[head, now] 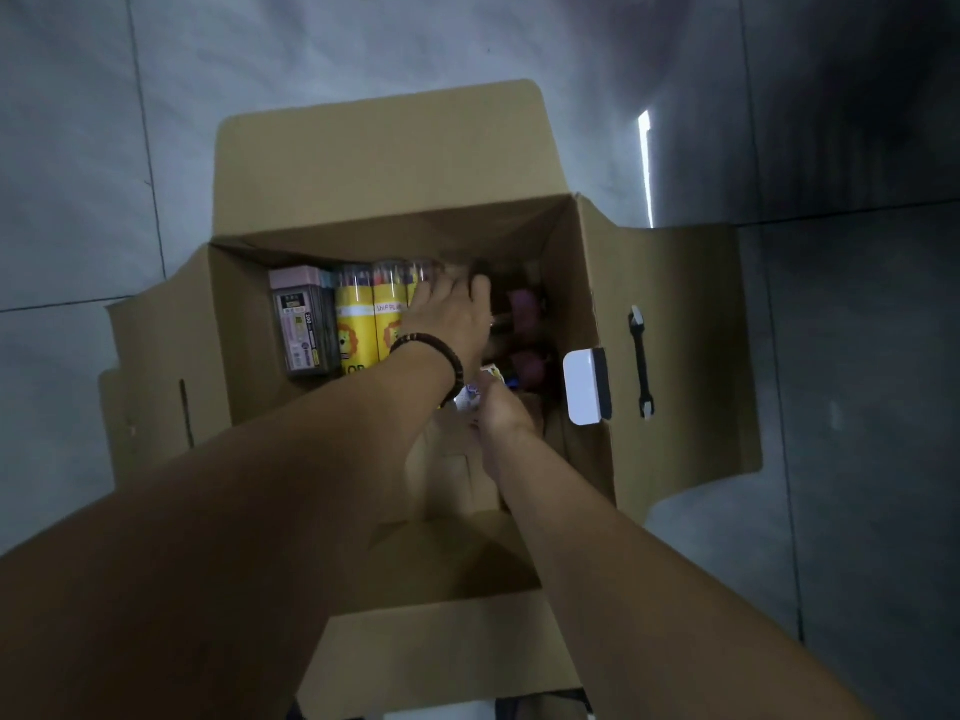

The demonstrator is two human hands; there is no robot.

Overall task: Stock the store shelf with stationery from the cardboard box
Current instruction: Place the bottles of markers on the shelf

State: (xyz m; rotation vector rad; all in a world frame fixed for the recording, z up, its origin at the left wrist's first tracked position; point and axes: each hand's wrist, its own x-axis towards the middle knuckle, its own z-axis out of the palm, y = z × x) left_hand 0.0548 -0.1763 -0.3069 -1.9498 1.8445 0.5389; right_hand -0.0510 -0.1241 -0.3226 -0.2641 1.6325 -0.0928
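An open cardboard box [587, 283] stands on the floor below me. Inside at the left are a grey-and-pink stationery case [301, 324] and yellow tubes of coloured pencils [363, 324] with a lion print. My left hand [447, 314], a dark bead bracelet at its wrist, lies over the rightmost tube with fingers stretched toward the far wall. My right hand [501, 413] is lower in the box and grips a small white packet [480, 389] with coloured print. Dim purple items [524, 304] lie at the right of the box.
A white block with a dark edge [587, 387] sits on the box's right wall. A black strap-like handle [640, 361] lies on the right flap [691, 356]. All the flaps are folded outward. Grey tiled floor [104, 148] surrounds the box.
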